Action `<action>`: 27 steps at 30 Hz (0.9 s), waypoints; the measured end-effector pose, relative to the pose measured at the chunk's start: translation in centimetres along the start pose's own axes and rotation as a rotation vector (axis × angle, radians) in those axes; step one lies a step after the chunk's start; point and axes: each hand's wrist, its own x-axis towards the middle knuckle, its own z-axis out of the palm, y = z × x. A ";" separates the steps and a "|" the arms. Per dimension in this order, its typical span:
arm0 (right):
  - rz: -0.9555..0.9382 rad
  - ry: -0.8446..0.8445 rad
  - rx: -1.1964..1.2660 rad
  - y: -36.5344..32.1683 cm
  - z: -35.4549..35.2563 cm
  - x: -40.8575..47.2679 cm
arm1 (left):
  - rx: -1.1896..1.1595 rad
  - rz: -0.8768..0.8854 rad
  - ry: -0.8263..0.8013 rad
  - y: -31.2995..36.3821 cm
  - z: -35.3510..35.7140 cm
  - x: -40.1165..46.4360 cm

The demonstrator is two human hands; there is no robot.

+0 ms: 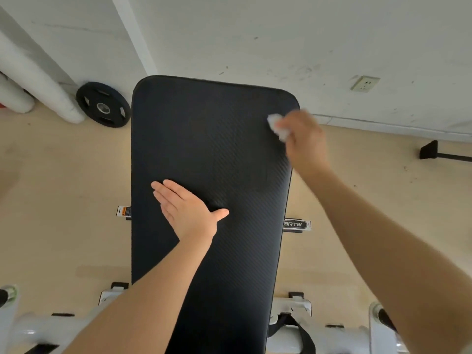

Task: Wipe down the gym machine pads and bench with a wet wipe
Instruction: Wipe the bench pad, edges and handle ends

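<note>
A long black padded bench (pixel 224 139) with a ribbed texture runs away from me down the middle of the view. My left hand (pixel 186 209) lies flat on the pad near its left side, fingers together and holding nothing. My right hand (pixel 305 141) is at the pad's far right edge, blurred, and grips a crumpled white wet wipe (pixel 278 126) pressed against the pad near its top right corner.
The bench's white metal frame (pixel 293 335) shows at the bottom, with a labelled crossbar (pixel 297 224). A black weight plate (pixel 103 107) leans by white pipes (pixel 35 80) at the left wall. A wall socket (pixel 365 83) and a black-footed bar (pixel 434 152) sit to the right.
</note>
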 end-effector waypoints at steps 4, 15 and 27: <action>-0.073 0.046 -0.021 0.9 -0.6 4.6 | 0.016 -0.028 -0.003 0.5 0.1 0.3; -0.195 -0.437 0.043 0.5 2.7 -12.3 | 0.025 -0.001 0.012 0.5 -0.4 -0.4; 0.012 0.031 -0.096 -1.2 0.4 -4.0 | -0.050 0.168 0.065 -2.4 0.4 0.0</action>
